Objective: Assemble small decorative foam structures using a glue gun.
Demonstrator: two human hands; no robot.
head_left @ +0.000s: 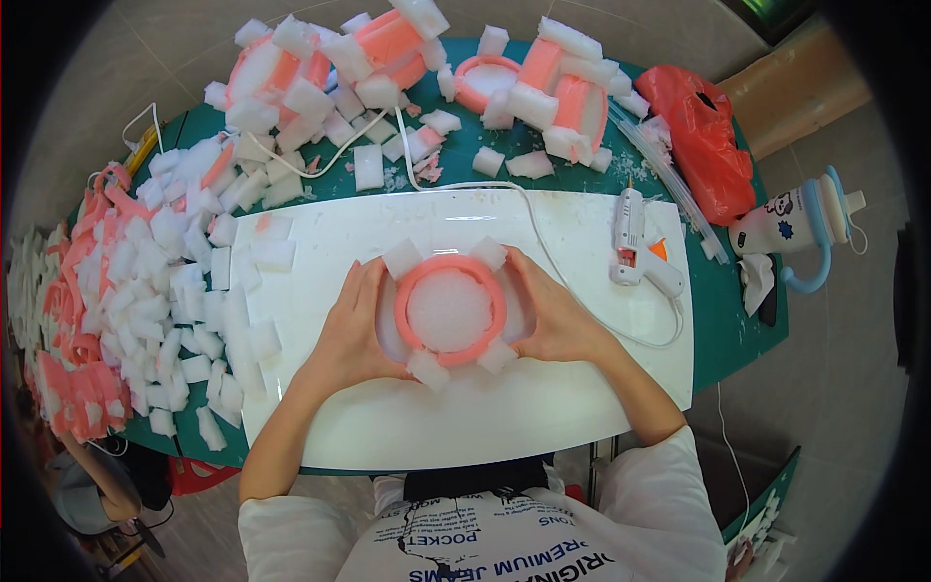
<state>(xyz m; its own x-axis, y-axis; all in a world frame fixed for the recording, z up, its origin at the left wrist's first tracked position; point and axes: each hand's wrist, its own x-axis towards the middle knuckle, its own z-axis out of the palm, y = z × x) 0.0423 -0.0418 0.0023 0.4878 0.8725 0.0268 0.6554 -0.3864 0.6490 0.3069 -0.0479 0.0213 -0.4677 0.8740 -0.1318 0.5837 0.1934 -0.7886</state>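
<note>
Both hands clamp a pink foam ring with white foam blocks.
Left hand and right hand grip closed on it; uneven squeezing could likely dislodge the corner blocks.

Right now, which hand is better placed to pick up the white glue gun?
Probably the right hand. The white hot-glue gun lies just beyond it on the white board, while the left hand sits across the pink foam ring that both hands cup.

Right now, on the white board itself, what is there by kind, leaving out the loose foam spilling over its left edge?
Pink foam ring with white blocks, held by left hand and right hand: 1
White glue gun: 1
Total: 2
</note>
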